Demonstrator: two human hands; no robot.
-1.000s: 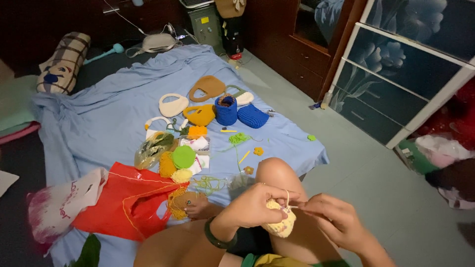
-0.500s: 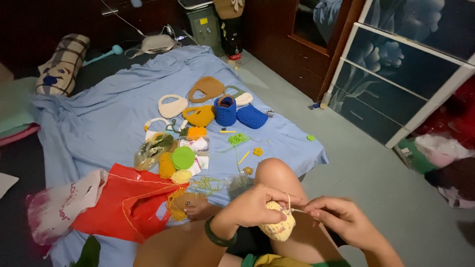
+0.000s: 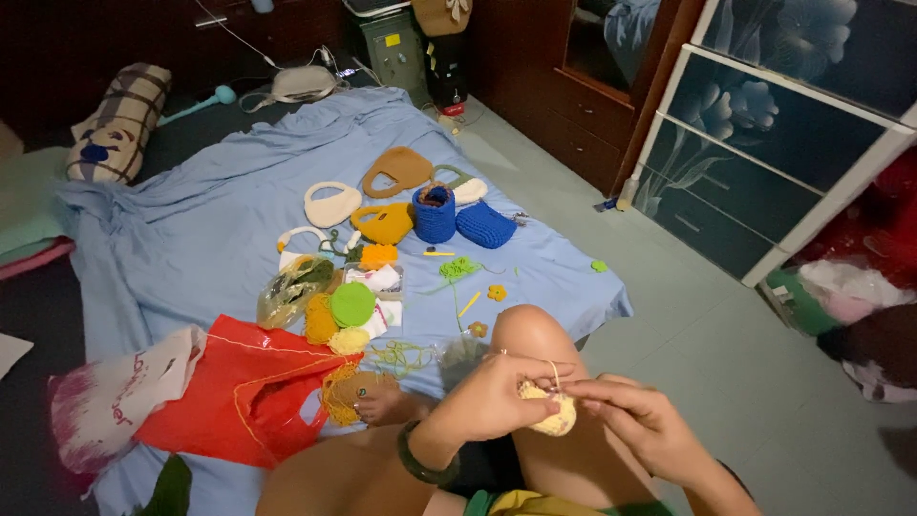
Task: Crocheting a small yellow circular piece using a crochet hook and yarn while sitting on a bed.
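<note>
Crocheted yellow piece [image 3: 551, 415] lies crosswise, long axis left-right, both hands pinching it: left [image 3: 497, 394], right [image 3: 642, 426].

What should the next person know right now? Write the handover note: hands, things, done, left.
Left hand: grips the small pale yellow crochet piece over the raised knee.
Right hand: pinches at the piece's edge; any hook is too small to see.
Yarn strand loops over the left fingers.
Done: finished bags on the blue sheet: tan bag, blue basket, white bag.
Left: the yellow piece is small and in progress.
</note>
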